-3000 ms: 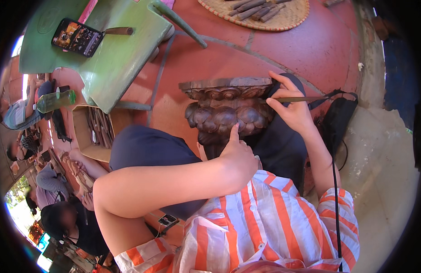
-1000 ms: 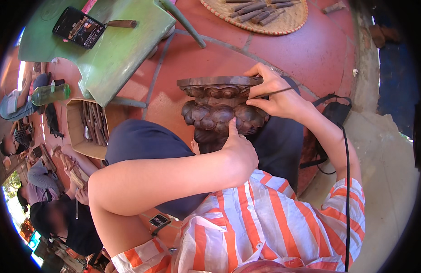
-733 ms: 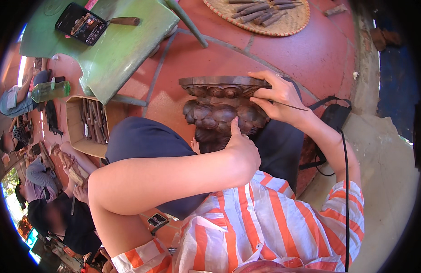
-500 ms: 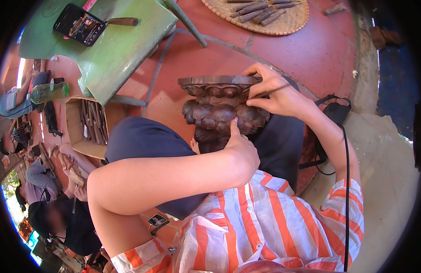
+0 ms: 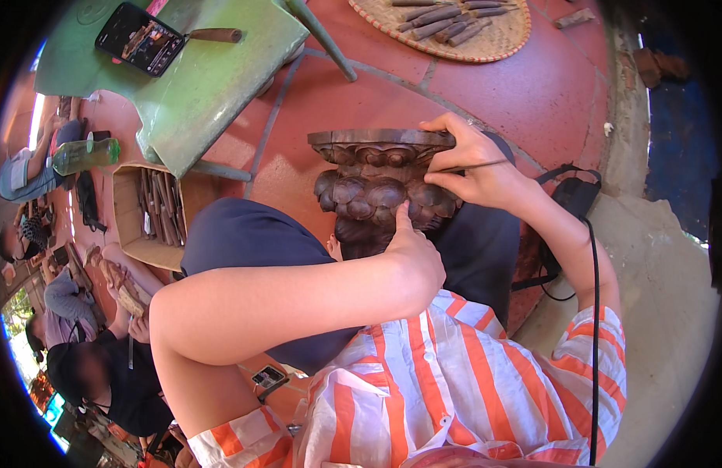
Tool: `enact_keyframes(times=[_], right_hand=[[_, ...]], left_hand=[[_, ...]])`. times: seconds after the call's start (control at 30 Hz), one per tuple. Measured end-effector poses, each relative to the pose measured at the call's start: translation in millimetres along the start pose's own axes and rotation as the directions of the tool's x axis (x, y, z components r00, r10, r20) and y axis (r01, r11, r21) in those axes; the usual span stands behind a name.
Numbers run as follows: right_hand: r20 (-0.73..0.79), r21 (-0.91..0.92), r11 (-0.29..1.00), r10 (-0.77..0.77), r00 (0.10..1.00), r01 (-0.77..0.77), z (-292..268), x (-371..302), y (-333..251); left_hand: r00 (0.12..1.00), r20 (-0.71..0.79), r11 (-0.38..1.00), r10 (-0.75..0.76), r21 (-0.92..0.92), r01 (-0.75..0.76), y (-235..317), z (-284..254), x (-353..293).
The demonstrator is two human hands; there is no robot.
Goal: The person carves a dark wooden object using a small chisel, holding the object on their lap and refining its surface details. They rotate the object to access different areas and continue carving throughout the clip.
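Observation:
A dark carved wooden pedestal (image 5: 368, 199) with a flat round top and rows of rounded bosses is propped between my knees. From the near side my left hand (image 5: 417, 253) grips it, the index finger stretched over a boss and the other fingers mostly hidden. At the right end of the rim is my right hand (image 5: 474, 164), its index finger reaching over the top edge. A thin dark rod-like tool (image 5: 486, 163) is pinched in that hand, its tip near the carving; the exact kind is unclear.
A green plastic chair (image 5: 212, 86) at upper left bears a phone (image 5: 140, 39) and a wooden-handled tool (image 5: 214, 35). Below it is a cardboard box (image 5: 134, 248) of tools. A woven tray (image 5: 486, 48) holds more handles. A black cable (image 5: 595, 335) hangs at right. Another person (image 5: 103, 374) works at left.
My right hand has shifted slightly, and the thin tool in it shows at a flatter angle. The pedestal and my left hand stay almost the same.

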State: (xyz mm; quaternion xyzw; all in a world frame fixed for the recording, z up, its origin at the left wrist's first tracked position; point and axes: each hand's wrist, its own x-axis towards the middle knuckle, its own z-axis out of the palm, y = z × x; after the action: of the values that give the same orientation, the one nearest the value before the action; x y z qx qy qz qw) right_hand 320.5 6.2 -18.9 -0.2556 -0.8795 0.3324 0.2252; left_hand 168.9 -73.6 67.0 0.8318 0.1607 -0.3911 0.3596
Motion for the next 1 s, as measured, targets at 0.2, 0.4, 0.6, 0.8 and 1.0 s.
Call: enact_keyframes(times=[0.2,0.4,0.6,0.8,1.0], right_hand=[[0.090,-0.067,0.996,0.073,0.993,-0.067,-4,6,-3],[-0.015,-0.100,0.994,0.052,0.999,-0.053,6,-8,-3],[0.081,0.072,0.996,-0.051,0.995,0.045,-7,5,11],[0.026,-0.005,0.999,0.043,0.999,-0.043,1,0,13],[-0.054,-0.021,0.998,-0.055,0.997,0.054,3,-4,8]], left_hand=[[0.999,-0.033,1.000,-0.009,0.000,0.009,0,1,1],[0.999,-0.035,1.000,-0.002,-0.014,0.001,-1,4,0],[0.999,-0.030,0.999,-0.017,-0.029,0.016,-3,6,-1],[1.000,-0.017,1.000,0.005,0.004,-0.005,-4,2,5],[0.999,-0.041,1.000,0.000,0.003,0.000,-4,4,5]])
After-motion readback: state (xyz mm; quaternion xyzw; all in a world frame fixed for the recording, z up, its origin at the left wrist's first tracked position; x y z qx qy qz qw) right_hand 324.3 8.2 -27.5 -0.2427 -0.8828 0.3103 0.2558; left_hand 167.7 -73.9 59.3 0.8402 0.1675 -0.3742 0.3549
